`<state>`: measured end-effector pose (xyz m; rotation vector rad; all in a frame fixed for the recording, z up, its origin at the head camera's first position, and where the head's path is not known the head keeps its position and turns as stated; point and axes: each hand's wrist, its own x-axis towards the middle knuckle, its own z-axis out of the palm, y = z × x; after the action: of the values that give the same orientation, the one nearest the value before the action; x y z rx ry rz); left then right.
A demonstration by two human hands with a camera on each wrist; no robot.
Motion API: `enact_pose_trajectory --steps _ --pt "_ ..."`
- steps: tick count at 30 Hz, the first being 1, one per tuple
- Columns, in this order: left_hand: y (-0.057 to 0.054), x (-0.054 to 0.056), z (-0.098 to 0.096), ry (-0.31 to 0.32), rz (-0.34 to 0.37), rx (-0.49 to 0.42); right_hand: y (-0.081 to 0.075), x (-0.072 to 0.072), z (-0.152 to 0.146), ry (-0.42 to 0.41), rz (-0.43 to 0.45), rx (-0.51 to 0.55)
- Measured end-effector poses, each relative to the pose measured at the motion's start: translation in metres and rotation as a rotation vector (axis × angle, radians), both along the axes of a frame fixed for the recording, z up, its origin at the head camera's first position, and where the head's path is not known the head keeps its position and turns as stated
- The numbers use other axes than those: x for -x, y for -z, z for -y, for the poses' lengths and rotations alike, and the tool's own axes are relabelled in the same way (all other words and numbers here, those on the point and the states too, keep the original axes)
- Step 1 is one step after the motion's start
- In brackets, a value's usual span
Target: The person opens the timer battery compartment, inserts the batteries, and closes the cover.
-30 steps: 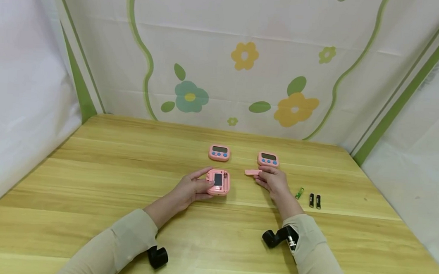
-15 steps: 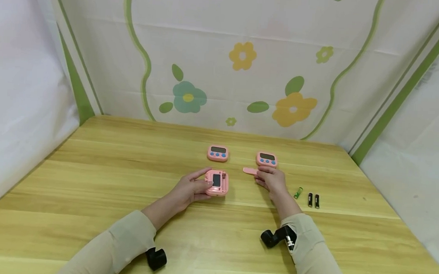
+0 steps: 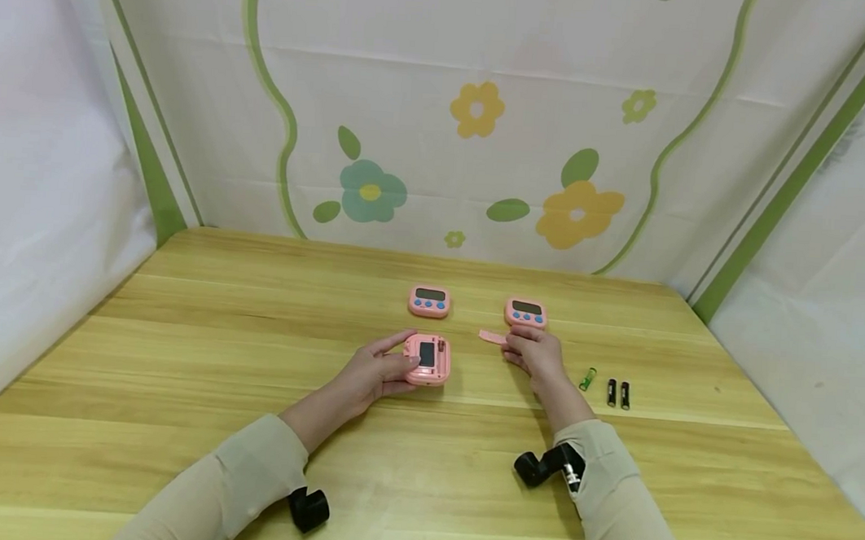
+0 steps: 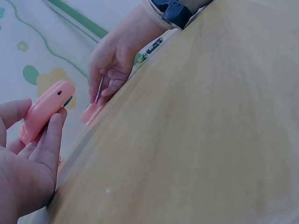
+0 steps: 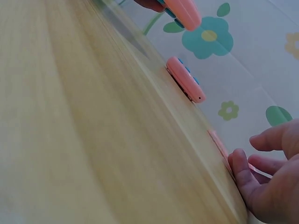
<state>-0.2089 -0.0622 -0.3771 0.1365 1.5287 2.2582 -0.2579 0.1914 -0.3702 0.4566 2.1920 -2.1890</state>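
My left hand (image 3: pixel 371 375) grips a pink digital timer (image 3: pixel 436 373) with its back turned up, the thumb across the back and fingers underneath. A dark panel and an uncovered battery slot show on that back. In the left wrist view the timer (image 4: pixel 46 109) is seen from its edge, raised off the table. My right hand (image 3: pixel 539 359) pinches a thin pink battery cover (image 3: pixel 492 337) low over the table, and part of the cover is hidden by the fingers. Thumb and fingertips are right at the cover (image 5: pixel 217 143) in the right wrist view.
One pink timer with blue buttons (image 3: pixel 429 302) lies face up behind the left hand. Another timer (image 3: pixel 526 312) lies just beyond the right fingertips. Right of the right hand lie a green battery (image 3: pixel 587 379) and two black batteries (image 3: pixel 618 394). A printed curtain (image 3: pixel 425 139) hangs behind.
The battery cover has tilted slightly in the right fingers. Both hands stay nearly in place; the whole head view has shifted a little.
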Motion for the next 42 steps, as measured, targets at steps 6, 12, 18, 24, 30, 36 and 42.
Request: enact_pose_trajectory --steps 6,12,18,24,30,36,42 --pt "0.001 0.001 -0.003 0.004 -0.002 -0.003 0.002 -0.002 -0.004 0.009 -0.016 0.026" --pt "0.003 0.003 -0.005 0.006 -0.002 -0.002 0.0 -0.002 -0.005 0.003 -0.022 0.014" --pt "0.005 0.002 -0.003 -0.021 0.002 0.012 -0.007 -0.001 -0.006 -0.036 -0.05 0.033" --pt "0.005 0.002 0.0 -0.027 0.001 -0.009 -0.025 -0.007 -0.016 -0.093 -0.101 0.032" --pt "0.005 0.004 0.0 -0.016 0.003 -0.011 -0.038 -0.02 -0.037 -0.161 -0.149 -0.111" --pt "0.004 0.004 -0.002 -0.019 0.007 -0.002 -0.043 -0.031 -0.069 -0.216 -0.216 -0.191" --pt "0.004 0.004 0.001 -0.045 0.02 0.006 -0.05 -0.044 -0.1 -0.249 -0.28 -0.165"
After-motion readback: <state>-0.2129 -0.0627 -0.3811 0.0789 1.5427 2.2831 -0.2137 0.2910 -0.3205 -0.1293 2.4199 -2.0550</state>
